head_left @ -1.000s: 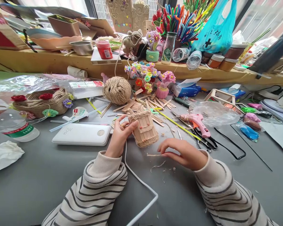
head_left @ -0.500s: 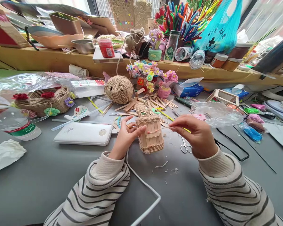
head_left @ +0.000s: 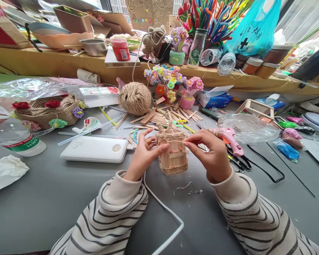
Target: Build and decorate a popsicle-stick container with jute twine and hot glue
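Note:
My left hand (head_left: 142,154) is closed on the left side of a small craft-stick basket (head_left: 174,161), thumb across its front. The basket is made of upright wooden sticks with twine wound round the rim and base. On its front are two small red dots and a curved twine strip. At the basket's right edge, my right hand (head_left: 214,154) pinches thumb and forefinger together. Whatever lies between those fingertips is too small to make out. A pink glue gun (head_left: 234,142) lies just behind and right of my right hand.
Loose craft sticks (head_left: 151,118) and a ball of twine (head_left: 135,99) lie beyond the basket. A white power bank (head_left: 94,149) sits to the left, its white cable (head_left: 164,207) running toward me. Black cord (head_left: 271,177) lies to the right. Bottles and pipe cleaners crowd the back ledge.
My right hand has moved left, from holding a thin strand out from the basket to pinching at its right edge. The glue gun is now uncovered. The basket has turned slightly more upright.

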Demonstrator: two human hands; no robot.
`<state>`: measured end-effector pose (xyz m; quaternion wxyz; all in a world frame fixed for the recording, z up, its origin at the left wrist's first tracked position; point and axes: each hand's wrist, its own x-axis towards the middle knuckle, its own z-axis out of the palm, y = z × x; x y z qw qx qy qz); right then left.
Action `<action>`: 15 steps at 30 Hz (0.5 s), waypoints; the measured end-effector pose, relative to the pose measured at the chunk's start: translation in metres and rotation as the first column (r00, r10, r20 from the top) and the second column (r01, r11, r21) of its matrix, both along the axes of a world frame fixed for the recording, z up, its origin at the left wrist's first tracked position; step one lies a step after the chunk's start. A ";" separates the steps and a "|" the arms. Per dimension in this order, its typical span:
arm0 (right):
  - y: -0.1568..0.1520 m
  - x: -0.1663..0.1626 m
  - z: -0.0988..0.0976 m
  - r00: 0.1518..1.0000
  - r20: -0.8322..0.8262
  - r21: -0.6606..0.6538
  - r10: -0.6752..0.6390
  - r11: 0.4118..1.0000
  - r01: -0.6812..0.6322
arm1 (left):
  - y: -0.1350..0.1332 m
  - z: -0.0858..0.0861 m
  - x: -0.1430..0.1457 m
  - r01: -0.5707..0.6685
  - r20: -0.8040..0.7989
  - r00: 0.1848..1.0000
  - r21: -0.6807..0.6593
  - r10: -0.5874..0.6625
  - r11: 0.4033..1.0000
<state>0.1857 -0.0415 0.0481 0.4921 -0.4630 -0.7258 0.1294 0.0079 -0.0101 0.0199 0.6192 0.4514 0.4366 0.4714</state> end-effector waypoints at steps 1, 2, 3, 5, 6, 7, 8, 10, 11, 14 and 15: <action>0.000 0.000 0.000 1.000 0.003 0.000 0.000 1.000 0.000 | 0.000 0.000 0.000 -0.001 0.003 1.000 -0.001 0.001 1.000; 0.000 0.000 0.000 1.000 0.006 0.002 -0.001 1.000 0.001 | 0.000 0.001 0.000 -0.001 0.006 1.000 -0.002 0.001 1.000; 0.000 0.000 0.000 1.000 0.009 0.006 -0.002 1.000 0.002 | -0.001 0.001 0.001 -0.002 0.008 1.000 -0.004 0.002 1.000; 0.000 0.000 0.000 1.000 0.011 0.017 -0.001 1.000 0.001 | -0.001 0.002 0.000 0.004 0.011 1.000 -0.006 -0.004 1.000; 0.000 0.000 0.000 1.000 0.013 0.024 0.000 1.000 0.000 | -0.001 0.002 0.000 0.009 0.013 1.000 -0.006 -0.009 1.000; 0.000 0.000 0.000 1.000 0.016 0.030 0.001 1.000 -0.002 | -0.001 0.002 0.000 0.013 0.014 1.000 -0.007 -0.013 1.000; 0.000 0.000 0.000 1.000 0.020 0.035 -0.001 0.999 0.000 | -0.001 0.001 0.000 0.016 0.015 1.000 -0.007 -0.016 1.000; 0.000 0.001 0.000 1.000 0.030 0.046 -0.008 0.999 0.007 | -0.001 0.001 -0.001 0.019 0.017 1.000 -0.009 -0.019 1.000; 0.000 0.001 0.000 0.999 0.035 0.053 -0.012 0.999 0.010 | -0.001 0.000 -0.001 0.020 0.017 1.000 -0.009 -0.019 1.000; 0.000 0.001 0.001 0.999 0.050 0.075 -0.014 0.997 0.011 | -0.001 0.000 -0.001 0.022 0.016 1.000 -0.006 -0.022 1.000; 0.000 0.000 0.001 0.998 0.055 0.082 -0.012 0.997 0.008 | -0.001 0.000 0.000 0.023 0.015 1.000 -0.005 -0.023 1.000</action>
